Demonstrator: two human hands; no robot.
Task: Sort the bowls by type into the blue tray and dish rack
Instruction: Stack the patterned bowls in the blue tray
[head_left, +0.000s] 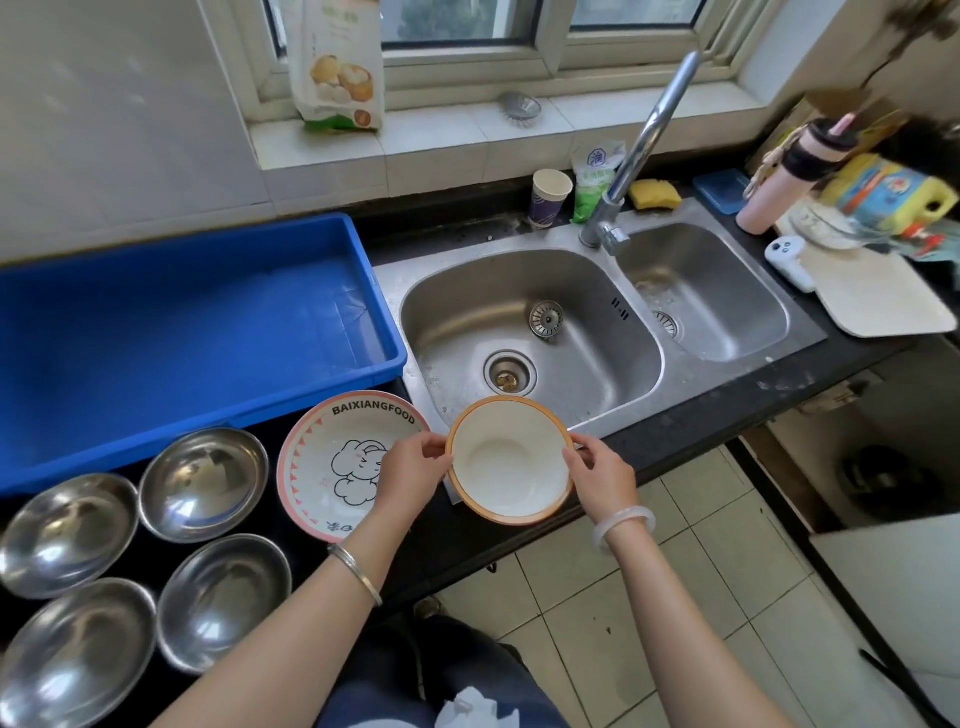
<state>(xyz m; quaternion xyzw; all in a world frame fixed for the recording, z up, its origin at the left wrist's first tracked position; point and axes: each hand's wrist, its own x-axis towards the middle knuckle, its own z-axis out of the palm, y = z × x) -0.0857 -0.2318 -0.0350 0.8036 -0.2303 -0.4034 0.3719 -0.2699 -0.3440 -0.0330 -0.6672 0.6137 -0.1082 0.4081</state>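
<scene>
Bowls, head view: one round white bowl with an orange rim is held up in both hands at the front edge of the black counter, just in front of the left basin of the stainless steel double sink.
Left hand: the left hand grasps the orange-rimmed bowl at its left rim, thumb on the inner edge; a thin silver bangle sits on that wrist.
Right hand: the right hand grasps the same bowl at its right rim; a pale translucent bangle circles the wrist.
Cartoon bowl: a wide white ceramic bowl with a pink patterned rim, a rabbit drawing and the lettering BAIXIANGFOOD rests on the counter, partly hidden by the left hand.
Steel bowls: four round stainless steel bowls sit in two rows at the left.
Tray: a large rectangular blue plastic tray lies behind the steel bowls, just left of the sink, with nothing in it.
Tap: a tall chrome tap rises behind the sink.
</scene>
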